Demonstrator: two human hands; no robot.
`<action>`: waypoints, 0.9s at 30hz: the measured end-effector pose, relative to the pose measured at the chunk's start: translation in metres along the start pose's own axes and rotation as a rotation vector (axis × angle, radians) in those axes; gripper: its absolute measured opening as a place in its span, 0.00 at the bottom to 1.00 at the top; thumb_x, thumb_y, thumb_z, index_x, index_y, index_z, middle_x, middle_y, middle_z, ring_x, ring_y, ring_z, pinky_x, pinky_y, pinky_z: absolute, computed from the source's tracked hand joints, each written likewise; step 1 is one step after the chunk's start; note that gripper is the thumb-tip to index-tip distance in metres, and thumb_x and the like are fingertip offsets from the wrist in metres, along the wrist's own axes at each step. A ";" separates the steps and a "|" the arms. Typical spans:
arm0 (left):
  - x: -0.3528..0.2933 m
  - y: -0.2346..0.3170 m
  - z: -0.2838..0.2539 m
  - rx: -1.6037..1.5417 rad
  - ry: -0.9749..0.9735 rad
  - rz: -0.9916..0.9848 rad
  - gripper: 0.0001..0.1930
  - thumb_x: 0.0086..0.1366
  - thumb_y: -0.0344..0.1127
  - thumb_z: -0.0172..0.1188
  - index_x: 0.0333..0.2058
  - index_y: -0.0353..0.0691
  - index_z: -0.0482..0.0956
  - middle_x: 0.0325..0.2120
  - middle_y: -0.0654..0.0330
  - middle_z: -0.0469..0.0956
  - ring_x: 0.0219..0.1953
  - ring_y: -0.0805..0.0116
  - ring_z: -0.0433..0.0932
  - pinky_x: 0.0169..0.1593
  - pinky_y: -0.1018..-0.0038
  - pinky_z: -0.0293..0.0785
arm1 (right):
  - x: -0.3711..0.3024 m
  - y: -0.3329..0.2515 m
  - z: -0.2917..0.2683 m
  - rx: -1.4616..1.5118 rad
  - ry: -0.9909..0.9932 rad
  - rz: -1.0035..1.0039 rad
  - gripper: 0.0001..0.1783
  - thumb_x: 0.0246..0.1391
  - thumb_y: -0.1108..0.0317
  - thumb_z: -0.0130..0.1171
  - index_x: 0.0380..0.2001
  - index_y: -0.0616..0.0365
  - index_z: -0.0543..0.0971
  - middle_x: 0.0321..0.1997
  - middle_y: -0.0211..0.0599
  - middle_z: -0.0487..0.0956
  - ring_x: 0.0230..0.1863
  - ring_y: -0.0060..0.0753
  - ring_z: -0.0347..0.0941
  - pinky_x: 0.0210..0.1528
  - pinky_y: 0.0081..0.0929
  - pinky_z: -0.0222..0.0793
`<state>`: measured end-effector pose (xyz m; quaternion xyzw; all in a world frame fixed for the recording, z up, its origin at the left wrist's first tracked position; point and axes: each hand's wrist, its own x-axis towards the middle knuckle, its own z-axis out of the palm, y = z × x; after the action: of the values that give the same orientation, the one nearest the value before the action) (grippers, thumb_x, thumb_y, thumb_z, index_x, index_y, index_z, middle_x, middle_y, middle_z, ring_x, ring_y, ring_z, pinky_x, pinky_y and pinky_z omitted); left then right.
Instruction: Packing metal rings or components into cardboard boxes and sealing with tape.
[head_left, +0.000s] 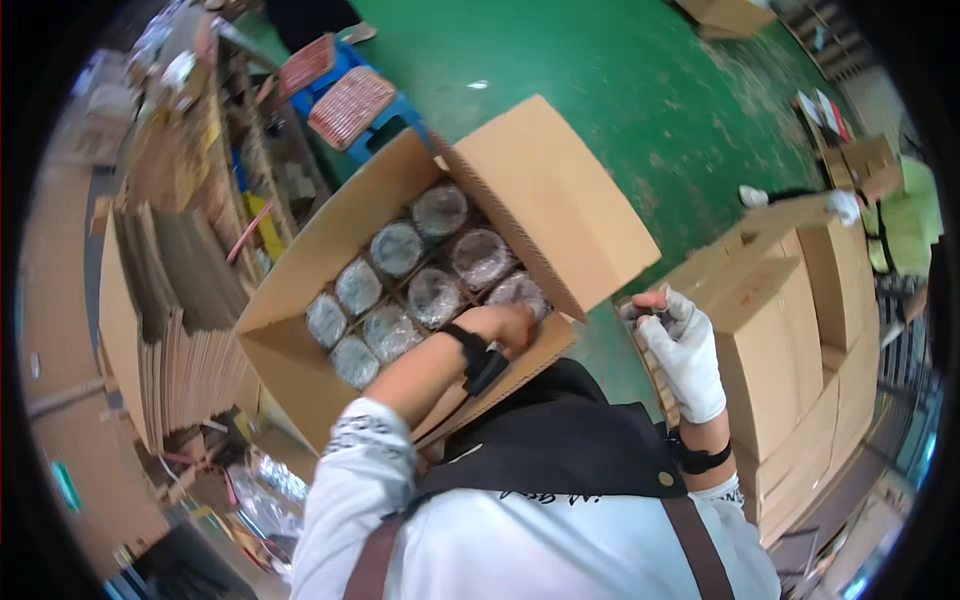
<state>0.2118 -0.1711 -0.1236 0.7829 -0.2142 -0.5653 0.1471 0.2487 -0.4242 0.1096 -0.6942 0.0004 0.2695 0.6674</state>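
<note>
An open cardboard box (290, 350) stands tilted in the view before me. Inside, several clear-wrapped round glass-like items (434, 297) stand in rows between cardboard dividers. My left hand (510, 328), bare, reaches into the near right corner beside one wrapped item (518, 292). Its fingers bend downward and their tips are hidden, so its grip does not show. My right hand (682, 350), in a white glove with bare fingertips, is raised right of the box. Its fingers are curled in; whether something small lies in them I cannot make out.
Flat cardboard sheets (185, 330) are stacked at left. Blue stools (372, 118) with woven-looking red tops stand beyond the box. Large cartons (790, 350) form a pile at right, with another person's gloved hand (843, 207) at its far end. One box flap (560, 190) sticks out to the right.
</note>
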 end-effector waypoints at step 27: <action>-0.259 0.025 0.207 -1.020 1.481 -1.141 0.15 0.63 0.40 0.53 0.41 0.37 0.80 0.30 0.42 0.79 0.37 0.42 0.79 0.43 0.52 0.74 | 0.245 0.085 -0.011 -0.779 -0.390 -0.399 0.15 0.54 0.68 0.61 0.34 0.74 0.75 0.26 0.38 0.76 0.27 0.29 0.71 0.31 0.30 0.69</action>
<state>-0.0585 -0.0603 0.0351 0.7620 0.5895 0.0434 0.2647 0.4314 -0.3559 -0.0617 -0.8156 -0.3592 0.2417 0.3839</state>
